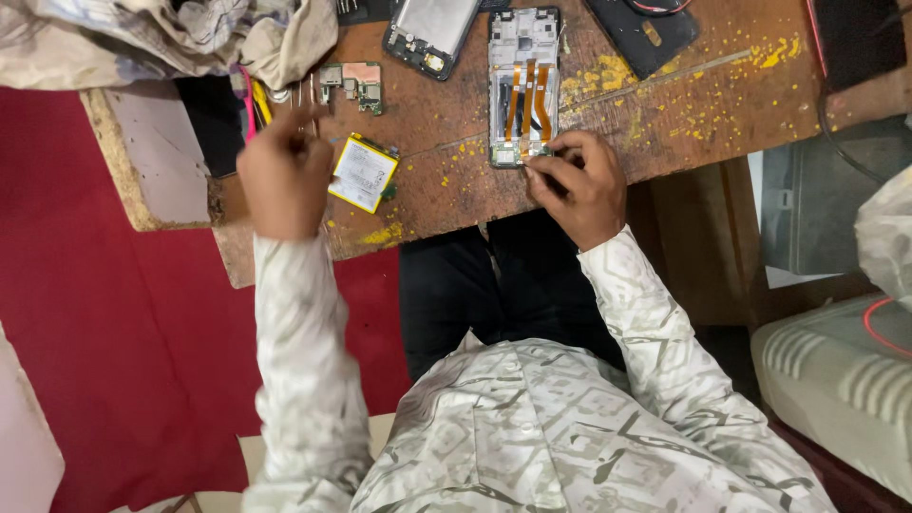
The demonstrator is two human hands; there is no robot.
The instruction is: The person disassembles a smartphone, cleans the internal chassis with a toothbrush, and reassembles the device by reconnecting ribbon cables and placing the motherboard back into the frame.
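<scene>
Brown wood makes up the small table (665, 123), and it is spotted with little yellow crumbs. An opened phone frame (523, 85) lies flat on it with its inside facing up, so the orange ribbon cables (528, 100) can be seen and reached.

The right hand (579, 185) sits at the near end of the frame. Its fingers (546, 171) are pinched close together over the bottom edge, maybe on a tiny part or a thin tool, but it is too small to tell what the grip has hold of. The hand rests on the table edge, which I think keeps it steady for such small work.

The left hand (280, 171) is blurry. Its fingers are curled up near some thin metal tools (306, 92), and I cannot tell if the grip holds anything. Just beside it lies a yellow-edged battery (362, 172), flat and out of the phone. A small green circuit board (353, 84) lies further back, and a second phone body (429, 33) lies beside the frame. The parts are spread apart so each one is easy to find.

No box or tray is on the table; the parts lie bare on the wood.
</scene>
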